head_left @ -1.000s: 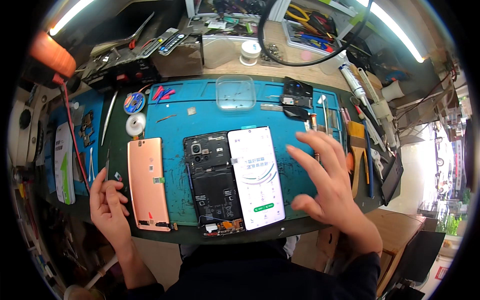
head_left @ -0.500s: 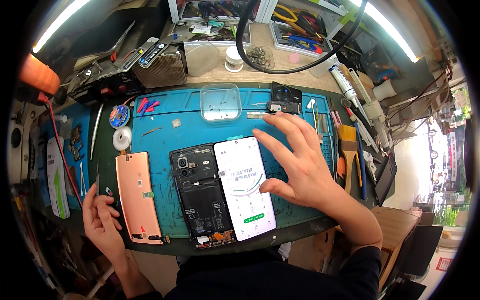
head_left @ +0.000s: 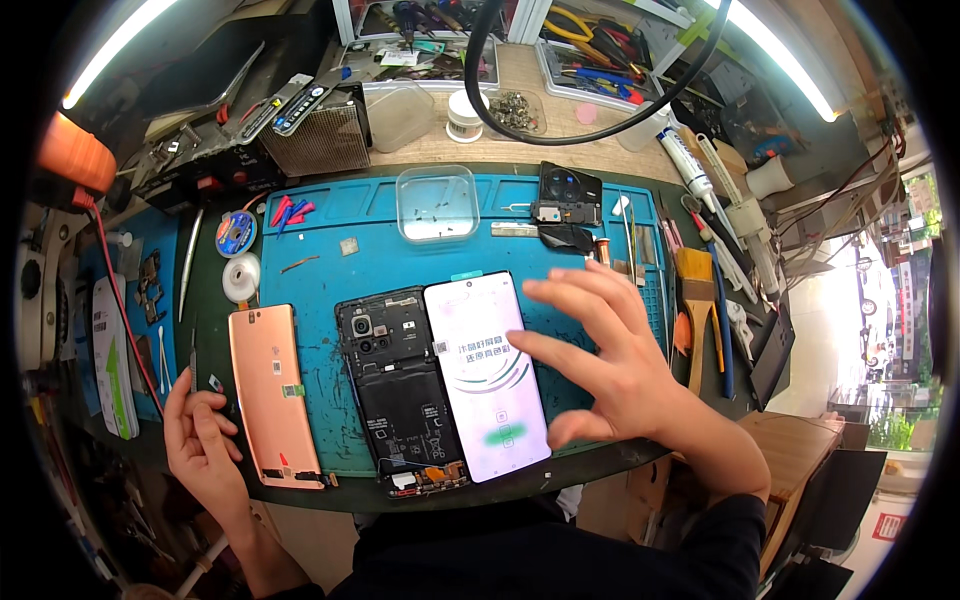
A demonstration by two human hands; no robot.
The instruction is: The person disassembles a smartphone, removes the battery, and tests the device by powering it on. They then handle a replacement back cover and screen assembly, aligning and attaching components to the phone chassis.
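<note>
Black and laid open, the phone body rested on the blue mat with the lit screen along its right side, their lower ends near the front edge of the bench. The right hand was spread over the screen's right edge, thumb and fingers well apart and gripping nothing; its index fingertip overlapped the glass, though whether it touched could not be told. The left hand lay loosely curled beside the copper-coloured panel, a slim tool showing beyond its fingertips; whether they held it was unclear. A sideways push on the screen could have dragged it from the body and strained any ribbon joining the two, and a careless wrist might have tipped either part off the bench. Metal slipping onto the exposed circuitry could have shorted something. The connection between screen and body was hidden, the right palm faced away, the specks in the clear tray were too tiny to identify, and the green patch low on the display was blurred.
</note>
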